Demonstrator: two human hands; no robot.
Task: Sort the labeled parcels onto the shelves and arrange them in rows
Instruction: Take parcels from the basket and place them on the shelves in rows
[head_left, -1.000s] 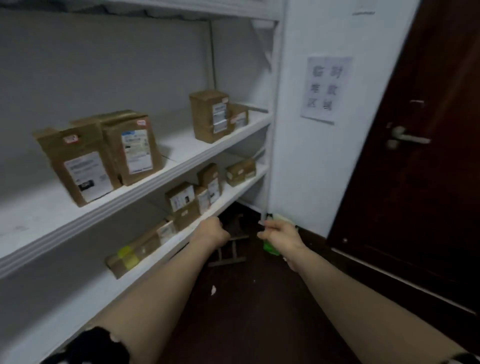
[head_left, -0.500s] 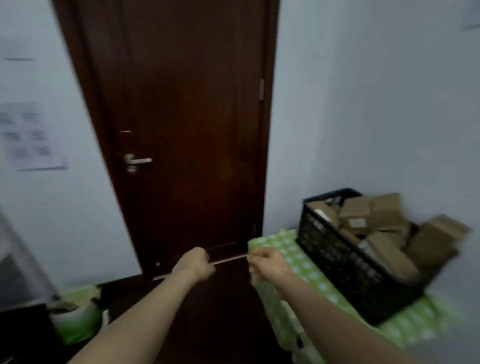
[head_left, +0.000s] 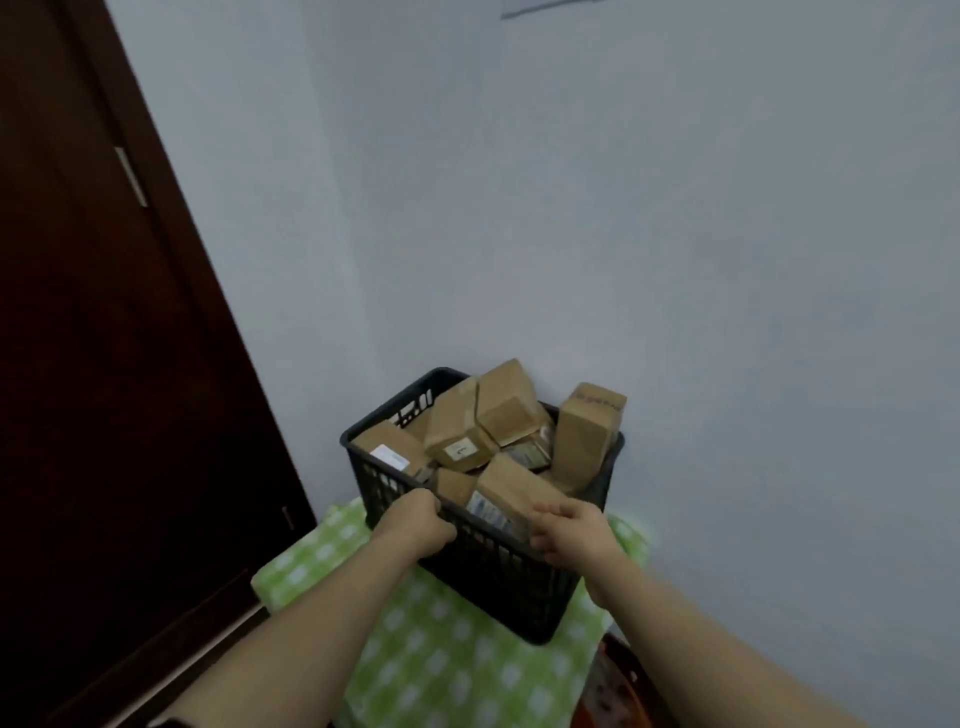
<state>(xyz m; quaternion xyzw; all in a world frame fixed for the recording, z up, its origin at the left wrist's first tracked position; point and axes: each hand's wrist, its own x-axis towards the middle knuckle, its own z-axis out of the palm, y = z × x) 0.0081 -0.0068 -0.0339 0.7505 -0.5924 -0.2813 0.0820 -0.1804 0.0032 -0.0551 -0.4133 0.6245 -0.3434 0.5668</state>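
Note:
A black plastic basket (head_left: 498, 577) stands on a green checked cloth (head_left: 441, 660) against the pale wall. It is heaped with several brown cardboard parcels, some with white labels: one upright at the right (head_left: 587, 441), one flat near the front rim (head_left: 511, 496), one with a small label in the middle (head_left: 457, 441). My left hand (head_left: 415, 527) is a loose fist at the basket's front rim. My right hand (head_left: 571, 535) has curled fingers just in front of the front parcel. Neither hand visibly holds anything. The shelves are out of view.
A dark brown door (head_left: 104, 364) fills the left side, next to the clothed surface. The pale wall (head_left: 675, 234) rises behind and to the right of the basket. Something reddish (head_left: 618, 691) shows below the cloth at the bottom right.
My view has swung right from the shelves, past the door, onto the basket. Both hands kept their curled pose and are now close to the basket's front rim.

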